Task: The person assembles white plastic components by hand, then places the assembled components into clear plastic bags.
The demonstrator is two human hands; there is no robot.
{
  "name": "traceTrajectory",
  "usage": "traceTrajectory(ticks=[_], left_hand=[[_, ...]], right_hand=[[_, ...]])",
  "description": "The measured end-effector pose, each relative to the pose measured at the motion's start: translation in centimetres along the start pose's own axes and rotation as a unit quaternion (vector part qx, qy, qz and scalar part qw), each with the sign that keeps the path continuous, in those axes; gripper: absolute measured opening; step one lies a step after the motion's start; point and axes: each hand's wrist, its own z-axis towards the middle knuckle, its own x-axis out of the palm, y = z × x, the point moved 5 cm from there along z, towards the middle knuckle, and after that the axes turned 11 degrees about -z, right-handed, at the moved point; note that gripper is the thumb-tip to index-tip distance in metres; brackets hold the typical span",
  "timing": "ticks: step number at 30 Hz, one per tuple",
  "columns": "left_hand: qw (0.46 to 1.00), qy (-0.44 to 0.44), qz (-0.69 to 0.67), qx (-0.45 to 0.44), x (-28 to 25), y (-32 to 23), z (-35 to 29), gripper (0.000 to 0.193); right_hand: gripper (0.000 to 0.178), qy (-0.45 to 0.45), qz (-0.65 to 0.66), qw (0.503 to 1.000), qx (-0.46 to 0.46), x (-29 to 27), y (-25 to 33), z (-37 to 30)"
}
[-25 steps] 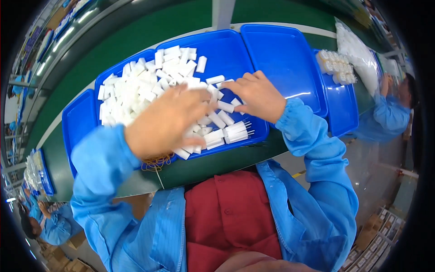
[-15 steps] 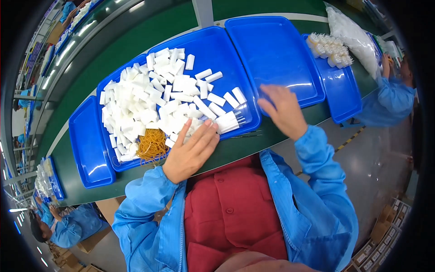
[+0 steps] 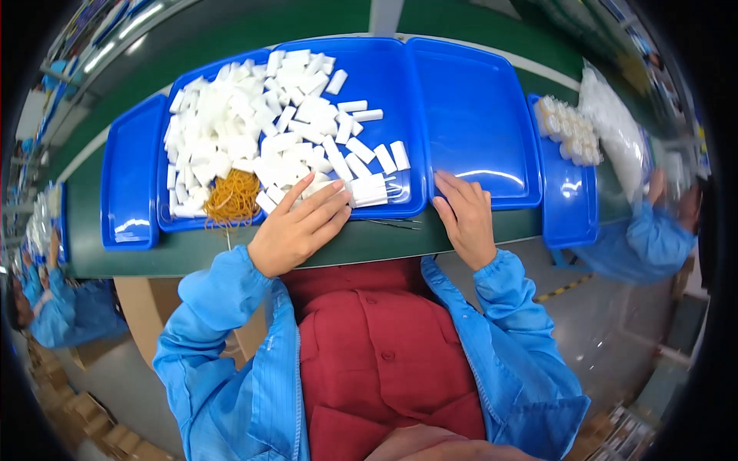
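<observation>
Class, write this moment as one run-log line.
left hand: at short white pieces | right hand: at corner of adjoining blue tray | yellow-brown rubber bands: beside pieces

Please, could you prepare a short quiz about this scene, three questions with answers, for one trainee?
1. True or false: the tangle of yellow-brown bands lies to the left of the left hand.

2. Multiple choice: which hand is nearer to the white pieces with thin rods? A) left; B) right.

3. Fill in: the tray just beyond the right hand is coloured ____.

Key: 1. True; 2. A; 3. blue.
</observation>
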Motion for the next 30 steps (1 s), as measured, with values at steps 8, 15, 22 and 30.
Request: traceTrajectory(ticks=[8, 15, 22, 30], left_hand=[[0.985, -0.147, 0.083, -0.044, 0.9, -1.3, -3.0, 0.039], [0.858, -0.469, -0.038, -0.207, 1.9, -5.1, -13.1, 0.019], [0.648, -0.49, 0.166, -0.558, 6.2, -5.5, -34.9, 0.032], [-0.051, -0.488, 0.09, -0.866, 28.0, -8.6, -64.2, 0.068]], right_hand=[[0.035, 0.032, 0.013, 0.996, -0.081, 0.8, 0.3, 0.3], [0.027, -0.075, -0.015, 0.997, -0.004, -3.3, 3.1, -2.1], [0.017, -0.009, 0.182, 0.941, -0.284, -0.3, 15.2, -2.2], [0.028, 0.079, 0.182, 0.922, -0.331, 3.1, 23.6, -1.6]])
